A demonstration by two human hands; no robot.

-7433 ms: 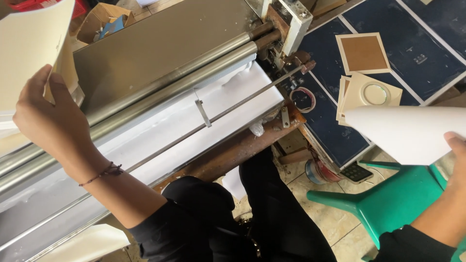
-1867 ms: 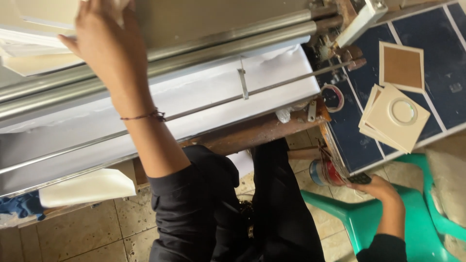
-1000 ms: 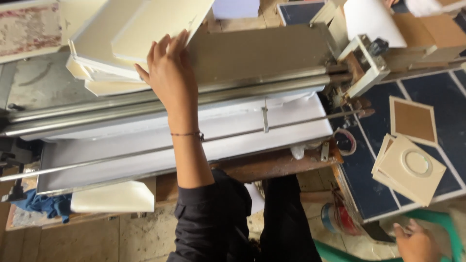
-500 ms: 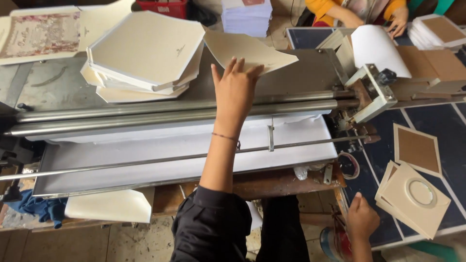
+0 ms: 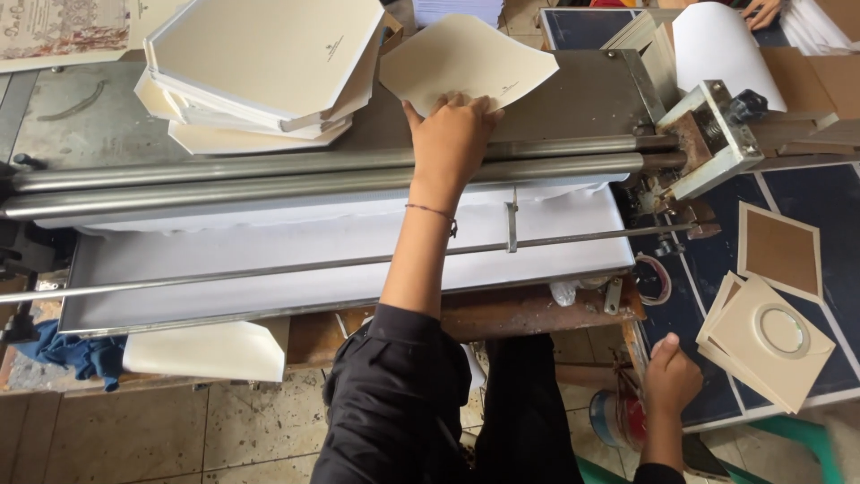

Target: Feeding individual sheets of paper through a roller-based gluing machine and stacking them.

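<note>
cream sheet [image 5: 470, 58], angular, left hand [image 5: 451, 139] pressing

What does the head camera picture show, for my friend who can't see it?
A person's left hand presses a cream paper sheet on a metal roller machine, beside a stack of cream sheets. Their right hand hangs low, near square cards on a blue mat.

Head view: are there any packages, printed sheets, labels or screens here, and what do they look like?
Cream sheet: under the left hand, small dark mark.
Cream stack: top left, octagonal, small dark mark.
Patterned sheet: far top-left corner, reddish-brown ornament.
Square cards: right side, cream, one with a round window.
No screens.
</note>
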